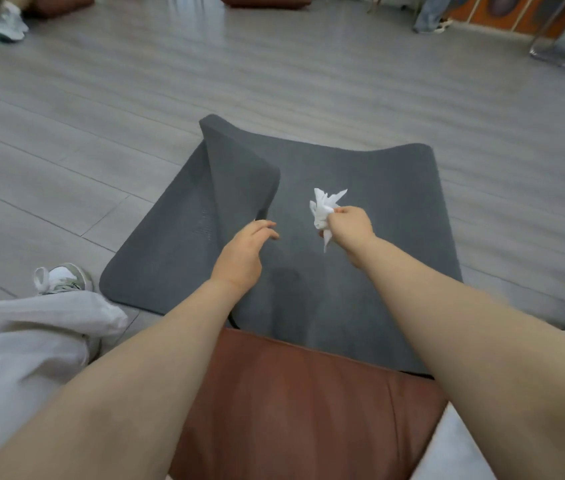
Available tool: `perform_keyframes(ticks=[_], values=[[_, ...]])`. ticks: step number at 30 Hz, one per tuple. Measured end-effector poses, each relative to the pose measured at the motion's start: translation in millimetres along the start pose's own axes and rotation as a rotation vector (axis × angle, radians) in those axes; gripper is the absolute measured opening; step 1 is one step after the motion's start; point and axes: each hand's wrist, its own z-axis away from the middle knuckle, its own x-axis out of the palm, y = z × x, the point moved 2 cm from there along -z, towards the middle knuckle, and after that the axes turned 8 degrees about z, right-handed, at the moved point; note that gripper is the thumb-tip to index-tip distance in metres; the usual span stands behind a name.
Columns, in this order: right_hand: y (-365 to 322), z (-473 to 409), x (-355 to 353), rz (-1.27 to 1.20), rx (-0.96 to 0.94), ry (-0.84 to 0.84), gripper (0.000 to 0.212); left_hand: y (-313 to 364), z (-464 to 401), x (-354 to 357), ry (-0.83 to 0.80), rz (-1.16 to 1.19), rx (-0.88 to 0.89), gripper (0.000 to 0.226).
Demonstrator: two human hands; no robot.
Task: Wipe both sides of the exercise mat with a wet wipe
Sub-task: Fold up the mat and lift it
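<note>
the dark grey foam exercise mat [360, 209] lay on the grey plank floor [101, 116], its left part folded over. it appeared soft, light and floppy; grip at an edge. right hand [350, 230] clutched the crumpled white wet wipe [324, 209]. left hand [243, 251] hovered, fingers relaxed, empty. no legible writing.

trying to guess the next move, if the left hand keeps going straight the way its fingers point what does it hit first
Probably the folded-over flap of the mat. The left hand is open, its fingers aimed forward at the flap's near edge, just short of it. Depth is unclear, so it could pass slightly above.
</note>
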Motion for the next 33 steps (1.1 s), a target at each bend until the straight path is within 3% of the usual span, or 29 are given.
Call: perform_keyframes(ticks=[6,10,13,16,19,22,23,26,28,33], values=[[-36.4,21.1,-32.1,-0.044,-0.034,-0.003,0.048,55.0,0.1,11.3,-0.143,-0.068,0.190,0.057],[-50.0,28.8,-41.7,0.125,-0.138,0.098,0.025,76.1,-5.3,19.8,-0.154,-0.091,0.318,0.056],[-43.3,33.8,-51.8,0.281,-0.198,0.186,0.005,84.3,-8.3,22.6,-0.329,-0.122,0.376,0.055],[-34.7,46.8,-52.9,0.361,-0.282,0.167,0.030,98.3,-12.8,11.2,-0.404,0.107,0.118,0.043],[-26.3,56.8,-53.6,0.463,-0.370,0.170,0.050,97.2,-22.4,-5.7,-0.230,0.388,-0.162,0.038],[-29.4,54.1,-65.5,0.682,-0.418,0.059,0.051,91.0,-39.2,-21.6,-0.076,0.434,-0.337,0.020],[-33.0,51.1,-72.2,0.755,-0.428,0.021,0.051,91.3,-49.1,-23.6,-0.064,0.422,-0.416,0.024],[-47.6,38.4,-89.8,0.909,-0.508,-0.073,0.043,103.2,-79.2,-21.6,-0.082,0.449,-0.581,0.066],[-60.5,29.3,-99.4,0.977,-0.583,-0.126,0.029,117.4,-100.5,-18.6,-0.059,0.487,-0.617,0.074],[-89.3,-4.5,-117.2,0.959,-0.634,-0.212,0.020,129.0,-170.8,-20.9,-0.039,0.560,-0.775,0.089]])
